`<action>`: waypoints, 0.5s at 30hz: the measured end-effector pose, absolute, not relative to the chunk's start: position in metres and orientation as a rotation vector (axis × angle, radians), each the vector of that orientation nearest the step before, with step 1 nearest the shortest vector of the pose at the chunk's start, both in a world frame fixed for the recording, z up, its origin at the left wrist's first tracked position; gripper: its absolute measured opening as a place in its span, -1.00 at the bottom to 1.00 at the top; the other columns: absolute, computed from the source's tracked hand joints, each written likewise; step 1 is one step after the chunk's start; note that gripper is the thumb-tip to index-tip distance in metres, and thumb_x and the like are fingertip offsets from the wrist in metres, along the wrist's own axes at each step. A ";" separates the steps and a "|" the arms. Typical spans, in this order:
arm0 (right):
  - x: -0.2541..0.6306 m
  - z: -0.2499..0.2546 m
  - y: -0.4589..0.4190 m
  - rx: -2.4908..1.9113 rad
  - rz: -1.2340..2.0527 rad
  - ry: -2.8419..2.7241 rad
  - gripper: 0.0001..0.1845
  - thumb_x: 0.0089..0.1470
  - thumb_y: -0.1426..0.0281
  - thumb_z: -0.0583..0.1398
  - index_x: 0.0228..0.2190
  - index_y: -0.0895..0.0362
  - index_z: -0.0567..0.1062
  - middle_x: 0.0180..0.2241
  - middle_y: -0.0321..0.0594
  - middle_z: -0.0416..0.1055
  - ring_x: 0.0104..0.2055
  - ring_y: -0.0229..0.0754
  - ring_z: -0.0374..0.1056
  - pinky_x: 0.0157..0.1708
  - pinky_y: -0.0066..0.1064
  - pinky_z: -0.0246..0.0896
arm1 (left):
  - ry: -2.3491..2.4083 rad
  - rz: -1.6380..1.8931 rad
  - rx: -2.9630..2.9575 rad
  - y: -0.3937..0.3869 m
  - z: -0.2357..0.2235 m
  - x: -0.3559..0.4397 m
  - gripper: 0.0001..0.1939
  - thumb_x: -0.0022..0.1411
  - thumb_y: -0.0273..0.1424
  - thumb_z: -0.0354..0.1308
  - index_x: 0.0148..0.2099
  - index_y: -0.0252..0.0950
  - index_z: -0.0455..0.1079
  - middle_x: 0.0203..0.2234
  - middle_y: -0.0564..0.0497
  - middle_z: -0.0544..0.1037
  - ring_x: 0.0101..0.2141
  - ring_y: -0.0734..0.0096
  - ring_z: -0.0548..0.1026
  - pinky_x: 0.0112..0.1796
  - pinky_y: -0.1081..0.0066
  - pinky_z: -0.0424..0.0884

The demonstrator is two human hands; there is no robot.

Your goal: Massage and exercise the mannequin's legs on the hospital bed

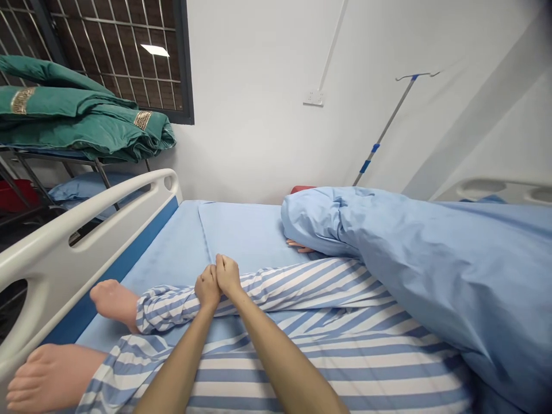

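A: Which part serves as the reference?
B: The footboard (121, 236), a pale panel with a blue inner strip, closing one end of the bed (241, 221). Beside it lie a first bare foot (115, 303) and a second bare foot (52, 374).
A: What is being touched?
B: My left hand (207, 286), the nearer to the footboard, and my right hand (227, 274), just against it, rest at the striped trouser leg (302, 282) that ends in the first foot.
A: Are they open?
B: No; both are curled closed. The fingertips are hidden, so I cannot tell whether they pinch cloth.
A: How does the leg run?
B: Away from the footboard, passing under a blue quilt (409, 259). Another person-like hand (299, 246) shows at the quilt's edge, farther from the footboard than mine.
A: And the surroundings?
B: Outside the footboard, folded green bedding (86, 123) lies on a metal rack (106, 183); well away from the footboard stands a hooked pole (390, 121).
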State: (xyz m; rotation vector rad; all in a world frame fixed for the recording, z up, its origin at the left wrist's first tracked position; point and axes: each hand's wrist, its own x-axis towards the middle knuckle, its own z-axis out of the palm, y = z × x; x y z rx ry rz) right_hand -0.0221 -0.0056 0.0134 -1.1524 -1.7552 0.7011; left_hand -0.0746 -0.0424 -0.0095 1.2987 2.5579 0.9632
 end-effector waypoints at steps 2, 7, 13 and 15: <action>-0.015 0.018 -0.003 -1.100 0.652 -1.866 -0.54 0.13 0.23 -0.12 -0.71 0.13 0.20 -0.72 -0.39 0.10 -0.61 -0.34 -0.01 -0.57 -0.49 -0.19 | 2.564 0.904 1.332 -0.043 -0.009 -0.073 -0.61 0.25 -0.23 -0.24 -0.38 -0.22 0.37 -0.49 -0.05 0.50 -0.48 0.37 0.36 -0.51 0.44 -0.02; -0.003 0.002 -0.010 -1.128 0.593 -1.907 -0.55 0.15 0.25 -0.13 -0.66 0.13 0.29 -0.69 -0.37 0.19 -0.60 -0.34 0.04 -0.55 -0.49 -0.16 | 2.604 0.862 1.347 -0.042 -0.012 -0.071 -0.62 0.24 -0.20 -0.23 -0.31 -0.21 0.38 -0.46 -0.06 0.52 -0.44 0.35 0.40 -0.48 0.44 0.02; -0.002 -0.013 -0.017 -1.182 0.570 -1.828 -0.56 0.15 0.26 -0.12 -0.62 0.13 0.34 -0.67 -0.31 0.27 -0.60 -0.31 0.09 -0.54 -0.47 -0.16 | 2.564 0.890 1.359 -0.041 -0.012 -0.071 -0.61 0.23 -0.18 -0.21 -0.30 -0.22 0.40 -0.42 -0.09 0.53 -0.42 0.34 0.41 -0.44 0.44 0.08; -0.001 -0.010 -0.016 -1.184 0.608 -1.793 -0.56 0.14 0.25 -0.12 -0.63 0.13 0.34 -0.67 -0.30 0.27 -0.60 -0.31 0.10 -0.55 -0.47 -0.15 | 2.496 0.929 1.355 -0.041 -0.009 -0.071 -0.59 0.22 -0.17 -0.21 -0.32 -0.24 0.41 -0.40 -0.10 0.53 -0.40 0.33 0.41 -0.44 0.44 0.11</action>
